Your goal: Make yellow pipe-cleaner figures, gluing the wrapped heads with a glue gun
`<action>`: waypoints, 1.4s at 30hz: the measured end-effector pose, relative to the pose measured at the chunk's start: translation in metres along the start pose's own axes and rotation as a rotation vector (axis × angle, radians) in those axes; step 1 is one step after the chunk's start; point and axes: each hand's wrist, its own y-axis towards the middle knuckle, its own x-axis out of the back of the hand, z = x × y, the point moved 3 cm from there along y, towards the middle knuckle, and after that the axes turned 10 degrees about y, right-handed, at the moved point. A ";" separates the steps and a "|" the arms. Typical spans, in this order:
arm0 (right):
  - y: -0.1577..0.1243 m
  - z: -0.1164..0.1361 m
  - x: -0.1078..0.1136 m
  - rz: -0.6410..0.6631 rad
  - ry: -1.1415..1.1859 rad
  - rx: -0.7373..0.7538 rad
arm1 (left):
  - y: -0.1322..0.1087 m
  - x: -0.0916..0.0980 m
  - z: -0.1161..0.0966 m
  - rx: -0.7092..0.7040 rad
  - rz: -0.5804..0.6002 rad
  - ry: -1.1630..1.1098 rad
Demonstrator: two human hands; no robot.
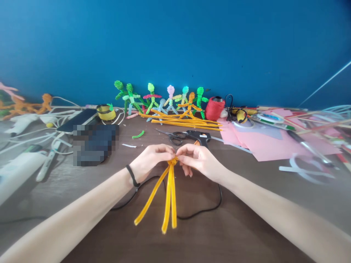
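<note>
My left hand and my right hand meet over the middle of the brown table. Both pinch the twisted top of a bundle of orange pipe cleaners. Three loose ends of the bundle hang toward me, one splayed out to the left. A black band circles my left wrist. Fingers of both hands are curled closed around the knot.
Several pipe-cleaner figures stand along the blue wall, with loose orange pipe cleaners in front. Black scissors and a glue gun lie just beyond my hands, its cord looping under my arms. Pink paper sits right; cables and a phone left.
</note>
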 end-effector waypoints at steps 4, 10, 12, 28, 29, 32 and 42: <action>0.001 0.001 0.003 -0.001 0.065 0.001 | 0.002 0.004 0.003 0.011 -0.033 -0.100; 0.000 -0.001 0.004 0.041 0.216 -0.107 | 0.005 0.007 0.008 0.026 -0.066 -0.228; -0.001 -0.002 0.002 0.081 0.269 -0.157 | 0.004 0.006 0.008 0.031 -0.059 -0.246; -0.004 -0.004 -0.001 0.107 0.407 -0.185 | -0.003 -0.006 0.009 0.122 -0.014 -0.371; -0.004 -0.003 -0.001 0.110 0.414 -0.178 | -0.003 -0.006 0.009 0.105 -0.017 -0.359; -0.004 -0.003 -0.001 0.130 0.427 -0.155 | -0.003 -0.006 0.008 0.073 -0.027 -0.333; -0.006 -0.002 0.000 0.135 0.363 -0.117 | -0.004 -0.008 0.006 0.069 -0.001 -0.308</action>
